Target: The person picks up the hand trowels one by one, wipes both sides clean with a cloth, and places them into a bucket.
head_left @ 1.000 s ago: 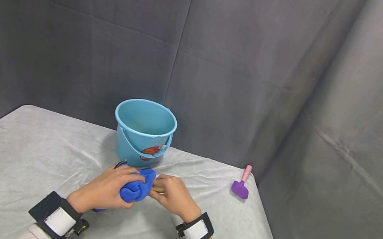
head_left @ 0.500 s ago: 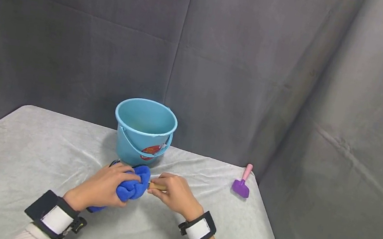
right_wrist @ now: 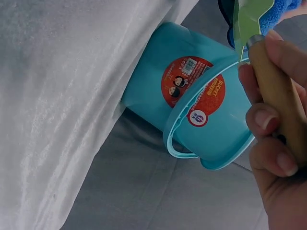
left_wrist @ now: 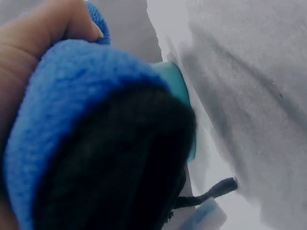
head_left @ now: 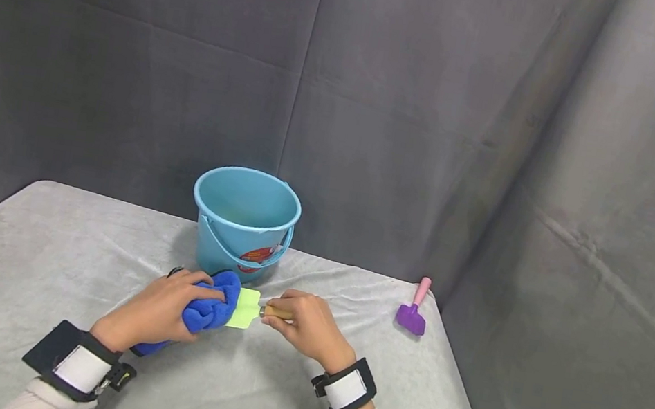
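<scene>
My left hand (head_left: 152, 309) grips a bunched blue cloth (head_left: 207, 313) with dark edging, wrapped over the far end of a small shovel. Part of the shovel's light green blade (head_left: 245, 308) shows between the cloth and my right hand (head_left: 313, 325). That hand holds the shovel by its wooden handle (right_wrist: 276, 84), fingers curled round it, as the right wrist view shows closely. Blade and cloth touch; the blade's tip is hidden in the folds. In the left wrist view, the cloth (left_wrist: 81, 72) and its dark edging fill much of the frame.
Just beyond my hands, a light blue bucket (head_left: 220, 249) with a red label stands upright, its handle hanging at the front. A small shovel with a purple blade (head_left: 411, 320) and pink handle lies near the right edge of the cloth-covered table (head_left: 78, 232). Grey curtains surround it.
My left hand and the cloth have slid left, away from my right hand. The green blade, hidden before, now shows between them. The right hand has shifted slightly right, still gripping the handle.
</scene>
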Tool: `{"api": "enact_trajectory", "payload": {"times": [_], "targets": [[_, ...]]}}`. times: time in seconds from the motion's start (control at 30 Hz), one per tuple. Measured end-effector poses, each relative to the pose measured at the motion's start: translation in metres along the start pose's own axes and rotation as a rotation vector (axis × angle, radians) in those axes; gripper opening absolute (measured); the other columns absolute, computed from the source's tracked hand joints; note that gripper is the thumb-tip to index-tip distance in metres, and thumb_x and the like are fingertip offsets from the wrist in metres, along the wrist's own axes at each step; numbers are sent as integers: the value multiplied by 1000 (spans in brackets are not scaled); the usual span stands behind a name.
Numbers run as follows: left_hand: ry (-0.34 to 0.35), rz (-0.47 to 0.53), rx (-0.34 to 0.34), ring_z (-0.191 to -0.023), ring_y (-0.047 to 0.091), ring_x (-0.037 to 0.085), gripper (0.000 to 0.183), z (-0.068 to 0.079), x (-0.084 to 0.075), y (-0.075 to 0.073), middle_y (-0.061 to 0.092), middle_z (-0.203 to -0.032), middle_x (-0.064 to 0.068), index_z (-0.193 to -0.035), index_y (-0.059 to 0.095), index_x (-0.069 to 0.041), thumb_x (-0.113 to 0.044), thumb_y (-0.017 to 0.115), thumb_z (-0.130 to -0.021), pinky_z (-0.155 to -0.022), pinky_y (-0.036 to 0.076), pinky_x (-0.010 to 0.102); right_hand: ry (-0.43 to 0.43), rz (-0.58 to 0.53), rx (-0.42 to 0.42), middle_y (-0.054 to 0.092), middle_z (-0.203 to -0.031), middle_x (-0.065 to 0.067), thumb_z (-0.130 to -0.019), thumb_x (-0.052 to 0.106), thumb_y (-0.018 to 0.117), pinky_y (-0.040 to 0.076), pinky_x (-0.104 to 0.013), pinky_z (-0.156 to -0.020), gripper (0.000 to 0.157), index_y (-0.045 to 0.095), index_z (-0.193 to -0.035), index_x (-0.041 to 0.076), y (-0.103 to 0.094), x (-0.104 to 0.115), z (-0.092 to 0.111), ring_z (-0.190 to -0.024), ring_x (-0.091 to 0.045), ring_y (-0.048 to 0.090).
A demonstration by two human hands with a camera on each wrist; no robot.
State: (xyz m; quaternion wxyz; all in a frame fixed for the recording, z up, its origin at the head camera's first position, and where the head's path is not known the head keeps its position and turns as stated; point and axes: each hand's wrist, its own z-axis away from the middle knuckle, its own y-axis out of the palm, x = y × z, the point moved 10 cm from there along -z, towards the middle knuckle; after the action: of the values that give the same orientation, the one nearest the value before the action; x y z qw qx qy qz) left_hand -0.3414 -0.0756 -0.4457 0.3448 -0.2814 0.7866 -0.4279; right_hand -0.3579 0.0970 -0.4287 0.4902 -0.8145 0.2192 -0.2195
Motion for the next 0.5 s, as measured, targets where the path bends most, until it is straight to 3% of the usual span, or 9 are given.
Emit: {"api": "enact_trajectory", "payload": {"times": [0.17, 0.5], "targets": [[10, -29, -31, -91, 61, 22, 58, 6, 4, -2, 65, -107, 4, -117, 75, -18, -19, 95, -63, -78, 54, 45, -6, 5, 9, 71, -86, 9, -90, 28, 79, 44, -15, -62, 18, 81, -104, 18, -1, 2, 2, -73, 0, 58], [22, -37, -53, -84, 63, 19, 54, 8, 18, -17, 67, -97, 1, -115, 76, -16, -9, 93, -64, -73, 56, 44, 10, -22, -9, 71, -85, 9, -88, 26, 81, 44, -14, -61, 19, 82, -104, 16, -9, -1, 2, -72, 0, 57]]}}
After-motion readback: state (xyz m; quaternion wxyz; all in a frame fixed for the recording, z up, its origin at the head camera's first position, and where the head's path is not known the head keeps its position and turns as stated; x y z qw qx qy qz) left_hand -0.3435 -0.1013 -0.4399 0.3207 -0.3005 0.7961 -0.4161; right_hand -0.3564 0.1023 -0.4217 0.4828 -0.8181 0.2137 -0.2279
